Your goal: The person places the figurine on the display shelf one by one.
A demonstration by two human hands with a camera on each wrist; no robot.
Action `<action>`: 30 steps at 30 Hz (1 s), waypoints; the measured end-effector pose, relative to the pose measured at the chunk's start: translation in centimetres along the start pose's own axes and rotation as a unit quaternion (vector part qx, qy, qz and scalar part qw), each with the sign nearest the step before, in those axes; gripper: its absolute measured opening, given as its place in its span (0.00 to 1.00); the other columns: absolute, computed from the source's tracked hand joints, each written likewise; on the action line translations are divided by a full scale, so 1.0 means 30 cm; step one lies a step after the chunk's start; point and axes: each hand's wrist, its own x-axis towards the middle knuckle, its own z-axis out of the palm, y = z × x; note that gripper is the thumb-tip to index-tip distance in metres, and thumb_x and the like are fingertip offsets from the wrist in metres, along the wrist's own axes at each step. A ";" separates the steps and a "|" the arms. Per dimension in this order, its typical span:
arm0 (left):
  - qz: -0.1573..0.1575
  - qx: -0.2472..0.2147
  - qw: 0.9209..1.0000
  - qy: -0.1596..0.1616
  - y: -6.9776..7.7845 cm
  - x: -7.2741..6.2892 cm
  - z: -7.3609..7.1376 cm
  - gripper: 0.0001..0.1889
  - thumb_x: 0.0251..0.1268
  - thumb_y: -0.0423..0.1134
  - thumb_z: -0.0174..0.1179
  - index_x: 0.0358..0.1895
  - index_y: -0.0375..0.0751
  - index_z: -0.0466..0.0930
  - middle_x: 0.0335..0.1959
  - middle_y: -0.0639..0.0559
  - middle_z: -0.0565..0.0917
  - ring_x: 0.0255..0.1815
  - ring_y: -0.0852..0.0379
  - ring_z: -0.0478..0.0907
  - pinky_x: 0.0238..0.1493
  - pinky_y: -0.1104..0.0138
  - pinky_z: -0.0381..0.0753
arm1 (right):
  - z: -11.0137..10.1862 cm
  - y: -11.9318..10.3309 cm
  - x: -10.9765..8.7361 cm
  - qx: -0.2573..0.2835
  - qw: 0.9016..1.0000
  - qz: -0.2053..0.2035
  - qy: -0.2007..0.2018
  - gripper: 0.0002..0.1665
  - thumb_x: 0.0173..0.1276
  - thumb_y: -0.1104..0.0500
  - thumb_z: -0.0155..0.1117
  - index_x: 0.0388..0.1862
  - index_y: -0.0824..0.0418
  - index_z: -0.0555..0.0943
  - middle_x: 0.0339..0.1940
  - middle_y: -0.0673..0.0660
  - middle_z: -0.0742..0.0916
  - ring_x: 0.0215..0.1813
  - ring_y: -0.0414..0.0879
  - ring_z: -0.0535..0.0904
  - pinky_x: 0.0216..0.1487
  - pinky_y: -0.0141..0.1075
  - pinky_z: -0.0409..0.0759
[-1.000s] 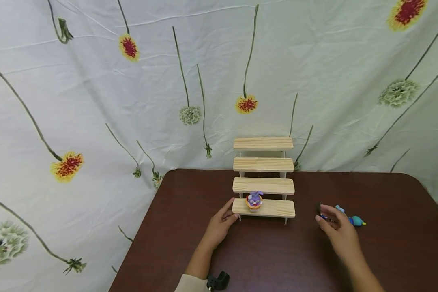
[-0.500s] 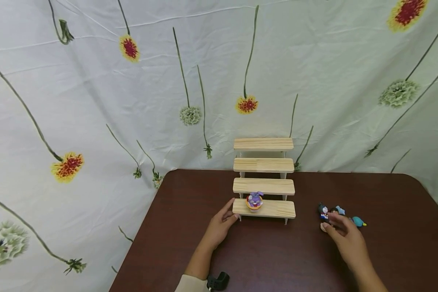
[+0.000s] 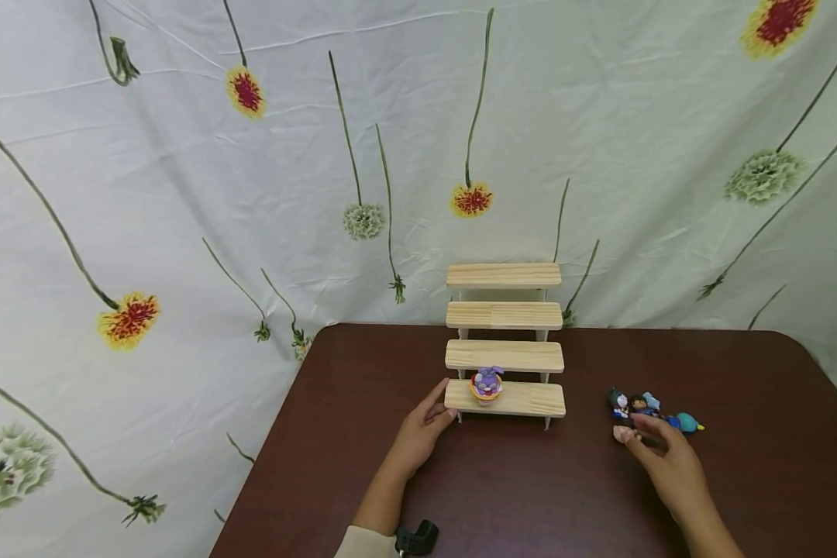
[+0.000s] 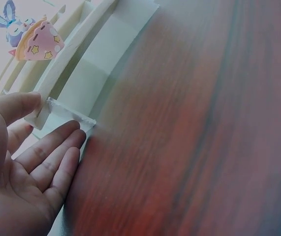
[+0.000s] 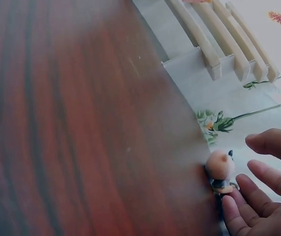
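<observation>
A wooden four-step display stand (image 3: 523, 398) stands at the table's back edge. On its lowest step sits a purple, long-eared figurine (image 3: 488, 382) in a pink cup with yellow stars (image 4: 44, 43). My left hand (image 3: 418, 434) grips the left end of that step between thumb and index finger, its other fingers stretched out below. At the right, my right hand (image 3: 669, 465) is spread beside a small figurine with a round peach head (image 5: 220, 164) and dark body. Fingertips are right at its lower end; the thumb stands apart from it in the right wrist view.
Past the right hand lie more small figurines: a dark-and-white one (image 3: 619, 403), a brown-haired one with a light blue star shape (image 3: 645, 403), and a blue-teal one (image 3: 685, 422). A flower-print white cloth (image 3: 404, 155) hangs behind the dark brown table (image 3: 530, 488).
The right hand has drawn back slightly toward me and to the right, uncovering the figurines behind it and the peach-headed one at its fingertips. The left hand has stayed on the stand.
</observation>
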 end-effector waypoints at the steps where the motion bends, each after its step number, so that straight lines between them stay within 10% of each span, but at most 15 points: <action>1: -0.001 -0.001 1.000 0.000 0.000 0.000 0.000 0.33 0.73 0.51 0.61 0.78 0.66 0.61 0.59 0.44 0.85 0.63 0.49 0.80 0.66 0.50 0.75 | 0.001 0.002 0.002 -0.002 1.000 0.003 0.000 0.45 0.72 0.33 0.58 0.76 0.60 0.66 0.73 0.68 0.73 0.59 0.52 0.79 0.44 0.30 0.76; 18: 0.003 0.002 1.000 0.004 0.042 -0.017 0.011 0.32 0.76 0.43 0.58 0.79 0.56 0.60 0.58 0.39 0.84 0.62 0.45 0.81 0.67 0.47 0.73 | 0.008 0.054 0.021 -0.016 1.000 0.014 -0.008 0.44 0.76 0.32 0.50 0.77 0.61 0.65 0.75 0.69 0.70 0.68 0.66 0.73 0.57 0.53 0.79; 24: 0.001 0.005 1.000 0.005 0.001 0.003 0.010 0.32 0.76 0.45 0.58 0.79 0.59 0.60 0.58 0.40 0.85 0.62 0.46 0.81 0.66 0.48 0.74 | 0.013 0.065 0.030 -0.055 0.998 -0.012 0.015 0.42 0.76 0.33 0.51 0.74 0.61 0.70 0.71 0.67 0.73 0.64 0.62 0.76 0.48 0.37 0.79; 30: 0.012 -0.004 1.000 0.001 0.064 -0.029 0.005 0.32 0.76 0.42 0.58 0.79 0.53 0.61 0.57 0.38 0.85 0.61 0.44 0.81 0.65 0.47 0.75 | 0.019 0.075 0.037 -0.074 0.996 -0.031 0.041 0.36 0.76 0.36 0.55 0.70 0.60 0.75 0.67 0.66 0.77 0.58 0.51 0.80 0.41 0.26 0.75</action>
